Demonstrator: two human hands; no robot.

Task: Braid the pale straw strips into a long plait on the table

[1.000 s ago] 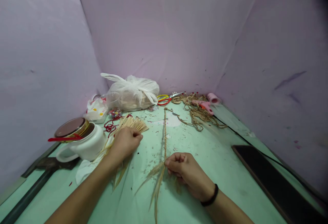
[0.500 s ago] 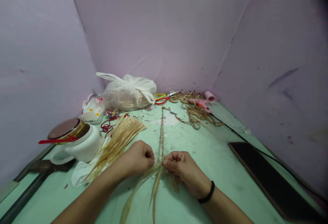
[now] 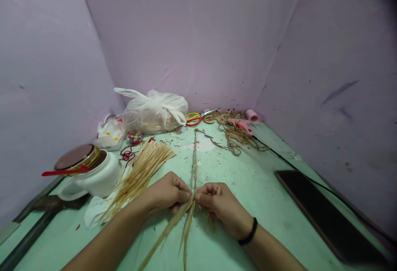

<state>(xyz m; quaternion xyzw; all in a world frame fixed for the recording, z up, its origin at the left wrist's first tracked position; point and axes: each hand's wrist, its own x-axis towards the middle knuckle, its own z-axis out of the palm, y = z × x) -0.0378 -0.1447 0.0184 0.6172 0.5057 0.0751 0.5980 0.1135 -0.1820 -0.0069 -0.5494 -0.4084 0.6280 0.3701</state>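
A thin braided straw cord (image 3: 195, 155) runs straight away from me across the green table (image 3: 248, 188). At its near end the loose straw strands (image 3: 182, 229) fan out toward me. My left hand (image 3: 169, 190) pinches those strands from the left, fingers closed. From the right, my right hand (image 3: 217, 203), with a black band on the wrist, pinches the same spot. The fingertips of both hands meet at the end of the braid. Left of my left hand lies a bundle of dry straw (image 3: 142, 167).
A white pot (image 3: 93, 178) with a metal lid and red stick stands at the left. At the back are a white plastic bag (image 3: 155, 112), scissors (image 3: 200, 117), a tangle of twine (image 3: 235, 134) and a pink glue gun (image 3: 240, 124). A dark slab (image 3: 322, 211) lies at right.
My left hand left the straw bundle, came right to the braid's end and closed on the strands beside my right hand. The right hand stayed in place.
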